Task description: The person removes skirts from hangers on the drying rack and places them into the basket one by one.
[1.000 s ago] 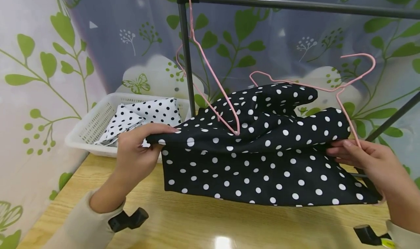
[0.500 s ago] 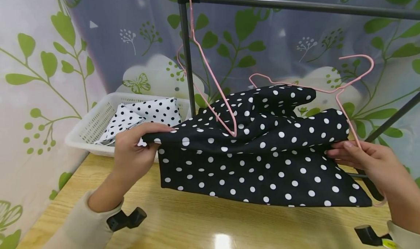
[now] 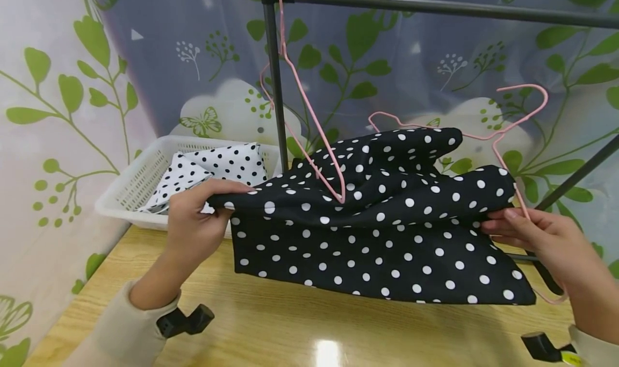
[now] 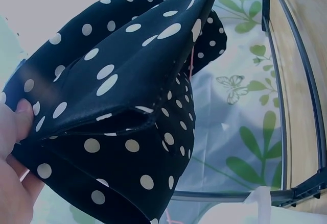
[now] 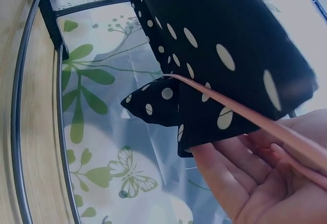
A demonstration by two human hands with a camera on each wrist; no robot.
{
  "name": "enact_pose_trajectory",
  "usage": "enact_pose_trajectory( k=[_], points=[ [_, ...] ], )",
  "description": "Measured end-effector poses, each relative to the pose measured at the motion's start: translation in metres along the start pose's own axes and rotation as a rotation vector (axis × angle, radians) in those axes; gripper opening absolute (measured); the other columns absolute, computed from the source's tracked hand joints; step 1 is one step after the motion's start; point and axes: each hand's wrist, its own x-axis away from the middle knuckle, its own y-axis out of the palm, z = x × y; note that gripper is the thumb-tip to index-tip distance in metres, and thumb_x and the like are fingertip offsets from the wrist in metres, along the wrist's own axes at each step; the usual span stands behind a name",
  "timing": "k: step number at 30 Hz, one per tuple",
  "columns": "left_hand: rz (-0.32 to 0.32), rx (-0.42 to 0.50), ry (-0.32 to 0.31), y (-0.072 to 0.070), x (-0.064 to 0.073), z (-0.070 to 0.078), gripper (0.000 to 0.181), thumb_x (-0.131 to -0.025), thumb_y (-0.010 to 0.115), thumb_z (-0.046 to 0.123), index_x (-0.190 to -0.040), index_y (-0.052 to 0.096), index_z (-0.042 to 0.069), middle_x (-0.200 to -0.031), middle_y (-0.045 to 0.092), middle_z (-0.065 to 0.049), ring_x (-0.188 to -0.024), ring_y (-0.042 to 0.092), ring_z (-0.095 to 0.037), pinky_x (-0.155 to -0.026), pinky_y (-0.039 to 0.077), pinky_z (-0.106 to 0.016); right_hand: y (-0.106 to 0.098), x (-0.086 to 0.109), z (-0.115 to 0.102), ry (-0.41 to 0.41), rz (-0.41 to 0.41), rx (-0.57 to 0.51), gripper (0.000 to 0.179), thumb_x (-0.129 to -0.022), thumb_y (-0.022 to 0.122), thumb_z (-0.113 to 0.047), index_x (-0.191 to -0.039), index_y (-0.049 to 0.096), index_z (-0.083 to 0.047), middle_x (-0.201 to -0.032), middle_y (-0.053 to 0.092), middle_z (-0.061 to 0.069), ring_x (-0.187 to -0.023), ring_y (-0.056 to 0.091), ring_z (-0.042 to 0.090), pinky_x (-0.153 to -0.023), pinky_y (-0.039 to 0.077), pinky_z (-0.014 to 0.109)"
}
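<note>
Your left hand (image 3: 193,224) pinches the black polka-dot cloth (image 3: 382,232) at its 9 o'clock edge; your right hand (image 3: 541,238) clamps its 3 o'clock edge with the pink wire hanger (image 3: 503,136), above the table (image 3: 300,329).

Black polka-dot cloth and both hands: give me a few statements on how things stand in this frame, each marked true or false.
1. The left hand pinches one end of the black polka-dot cloth. True.
2. The right hand is off the cloth and rests on the table. False: it holds the cloth's other end together with the pink wire hanger.
3. The cloth lies flat on the wooden table. False: it is held up above the table, draped over the hanger.
4. A white cloth with black dots lies in the white basket. True.
5. A second pink hanger hangs by the dark rack post. True.
</note>
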Motion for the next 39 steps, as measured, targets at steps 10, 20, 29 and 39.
enact_pose_trajectory(
  k=[10, 20, 29, 39],
  points=[
    [0.076, -0.003, 0.015, -0.002, -0.003, 0.003, 0.04, -0.069, 0.043, -0.023, -0.084, 0.073, -0.002, -0.078, 0.072, -0.012, -0.072, 0.062, 0.0, -0.06, 0.039, -0.013, 0.0, -0.002, 0.003, 0.027, -0.009, 0.091, 0.029, -0.106, 0.039, -0.02, -0.105, 0.067, -0.016, -0.095, 0.072, -0.011, -0.086, 0.069, 0.001, -0.072, 0.051, 0.011],
    [0.251, -0.014, 0.0, -0.002, -0.029, 0.007, 0.029, -0.078, 0.048, -0.016, -0.083, 0.074, -0.002, -0.077, 0.072, -0.013, -0.077, 0.063, -0.004, -0.062, 0.039, -0.015, 0.004, -0.003, 0.003, 0.011, 0.008, -0.054, 0.025, -0.105, 0.042, -0.023, -0.108, 0.067, -0.02, -0.097, 0.073, -0.008, -0.087, 0.07, 0.005, -0.071, 0.055, 0.02],
    [0.26, -0.052, -0.005, -0.017, -0.065, 0.014, 0.024, -0.08, 0.054, -0.015, -0.083, 0.074, -0.002, -0.076, 0.072, -0.012, -0.063, 0.057, -0.001, -0.055, 0.033, -0.014, 0.011, -0.001, 0.002, -0.023, -0.025, -0.122, 0.026, -0.104, 0.044, -0.018, -0.108, 0.069, -0.018, -0.099, 0.074, -0.003, -0.088, 0.071, 0.008, -0.073, 0.055, 0.021],
    [0.258, -0.139, -0.025, -0.048, -0.09, 0.013, 0.021, -0.082, 0.055, -0.015, -0.084, 0.073, -0.005, -0.077, 0.072, -0.005, -0.07, 0.063, -0.008, -0.063, 0.041, -0.016, 0.024, 0.0, -0.01, -0.082, 0.027, 0.097, 0.024, -0.105, 0.041, -0.02, -0.111, 0.064, -0.018, -0.101, 0.072, -0.009, -0.089, 0.07, 0.004, -0.073, 0.054, 0.017]
  ],
)
